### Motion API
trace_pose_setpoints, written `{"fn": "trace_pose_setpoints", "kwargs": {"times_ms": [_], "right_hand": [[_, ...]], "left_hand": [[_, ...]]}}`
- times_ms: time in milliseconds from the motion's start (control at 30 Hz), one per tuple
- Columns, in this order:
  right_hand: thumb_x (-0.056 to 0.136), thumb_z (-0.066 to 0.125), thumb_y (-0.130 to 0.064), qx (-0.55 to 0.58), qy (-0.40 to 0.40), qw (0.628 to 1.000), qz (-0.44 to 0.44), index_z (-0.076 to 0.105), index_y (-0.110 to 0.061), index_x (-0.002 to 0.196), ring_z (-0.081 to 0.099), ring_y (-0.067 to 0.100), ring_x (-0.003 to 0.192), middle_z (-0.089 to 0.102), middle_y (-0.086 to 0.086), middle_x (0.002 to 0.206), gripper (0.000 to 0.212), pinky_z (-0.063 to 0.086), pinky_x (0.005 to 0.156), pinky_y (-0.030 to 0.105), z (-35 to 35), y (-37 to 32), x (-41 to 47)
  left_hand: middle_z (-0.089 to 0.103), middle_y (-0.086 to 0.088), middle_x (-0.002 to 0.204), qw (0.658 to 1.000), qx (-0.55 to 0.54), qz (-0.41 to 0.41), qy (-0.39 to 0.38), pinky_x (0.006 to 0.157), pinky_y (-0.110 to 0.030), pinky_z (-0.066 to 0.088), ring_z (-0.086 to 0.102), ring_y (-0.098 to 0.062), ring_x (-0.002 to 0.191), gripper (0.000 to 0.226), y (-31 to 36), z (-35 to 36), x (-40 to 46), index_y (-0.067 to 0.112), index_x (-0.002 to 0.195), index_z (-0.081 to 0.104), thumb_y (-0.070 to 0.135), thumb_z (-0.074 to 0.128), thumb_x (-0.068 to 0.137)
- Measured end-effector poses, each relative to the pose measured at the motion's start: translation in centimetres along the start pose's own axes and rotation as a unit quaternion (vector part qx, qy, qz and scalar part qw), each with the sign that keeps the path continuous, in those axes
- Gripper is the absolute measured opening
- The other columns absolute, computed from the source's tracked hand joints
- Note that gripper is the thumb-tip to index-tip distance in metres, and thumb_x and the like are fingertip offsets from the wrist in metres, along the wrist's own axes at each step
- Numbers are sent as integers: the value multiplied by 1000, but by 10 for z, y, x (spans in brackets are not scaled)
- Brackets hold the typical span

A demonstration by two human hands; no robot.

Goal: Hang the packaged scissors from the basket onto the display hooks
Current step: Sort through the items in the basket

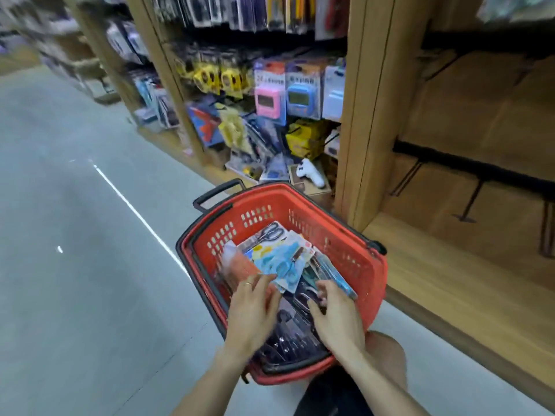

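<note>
A red basket [354, 253] with black handles stands on the floor and holds several packaged scissors. A pack with light-blue scissors [283, 264] lies on top, and a pack with steel scissors [270, 231] lies behind it. Dark packs fill the near end. My left hand [252, 310] reaches in with its fingers extended, the fingertips touching the blue pack's near edge. My right hand [335, 310] is in the basket with its fingers curled over a long narrow blue-edged pack [339, 276]. Black display hooks [473, 202] jut from an empty wooden bay at right.
A wooden upright [360, 115] separates the empty bay from a stocked bay with pink and blue timers [267, 100] and hanging packs. Loose goods and a white toy [310, 172] lie on the bottom shelf. Grey floor [75, 235] stretches left. My knee [387, 355] is beside the basket.
</note>
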State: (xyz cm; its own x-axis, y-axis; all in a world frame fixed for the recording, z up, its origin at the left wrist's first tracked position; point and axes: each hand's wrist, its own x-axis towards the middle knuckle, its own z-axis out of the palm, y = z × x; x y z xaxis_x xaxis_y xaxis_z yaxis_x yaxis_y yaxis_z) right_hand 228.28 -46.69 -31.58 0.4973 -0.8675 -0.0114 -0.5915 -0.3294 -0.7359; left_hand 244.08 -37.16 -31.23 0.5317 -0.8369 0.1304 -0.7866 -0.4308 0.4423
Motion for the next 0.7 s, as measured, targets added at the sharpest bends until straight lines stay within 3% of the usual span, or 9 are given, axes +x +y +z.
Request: {"fn": "trace_pose_setpoints", "kwargs": {"times_ms": [167, 433, 500, 600, 700], "right_hand": [[93, 72, -20, -81, 37, 996, -25, 60, -21, 124, 70, 20, 97, 70, -5, 108, 33, 55, 76, 37, 10, 2, -3], [84, 82, -19, -134, 36, 990, -21, 64, -21, 115, 72, 21, 92, 73, -5, 101, 36, 57, 68, 33, 13, 4, -1], [86, 80, -25, -149, 17, 989, -12, 63, -23, 120, 72, 20, 97, 73, -6, 105, 37, 58, 70, 34, 12, 3, 0], [97, 65, -40, -171, -19, 985, 5, 53, -30, 138, 64, 16, 116, 66, -12, 128, 44, 55, 83, 32, 5, -3, 4], [101, 58, -46, -136, -41, 990, 23, 46, -31, 145, 60, 14, 124, 61, -12, 137, 47, 50, 92, 32, 7, -15, 30]], "left_hand": [[63, 5, 128, 999, -20, -25, 5, 98, -38, 51, 58, -19, 116, 37, -8, 7, 1, 25, 136, 62, 37, 62, 101], [61, 7, 137, 1000, -1, -30, -3, 108, -40, 46, 54, -17, 125, 46, -12, 13, 3, 30, 143, 59, 50, 59, 101], [58, 9, 144, 999, 1, -33, -3, 115, -42, 41, 49, -15, 134, 50, -11, 14, 3, 33, 144, 59, 58, 53, 100], [50, 11, 153, 999, -16, -32, -9, 121, -44, 35, 40, -15, 143, 56, -7, 10, 11, 38, 147, 55, 65, 46, 98], [52, 5, 153, 1000, 10, 9, -11, 123, -41, 29, 41, -19, 143, 59, -9, 8, 46, 31, 149, 55, 61, 47, 99]]}}
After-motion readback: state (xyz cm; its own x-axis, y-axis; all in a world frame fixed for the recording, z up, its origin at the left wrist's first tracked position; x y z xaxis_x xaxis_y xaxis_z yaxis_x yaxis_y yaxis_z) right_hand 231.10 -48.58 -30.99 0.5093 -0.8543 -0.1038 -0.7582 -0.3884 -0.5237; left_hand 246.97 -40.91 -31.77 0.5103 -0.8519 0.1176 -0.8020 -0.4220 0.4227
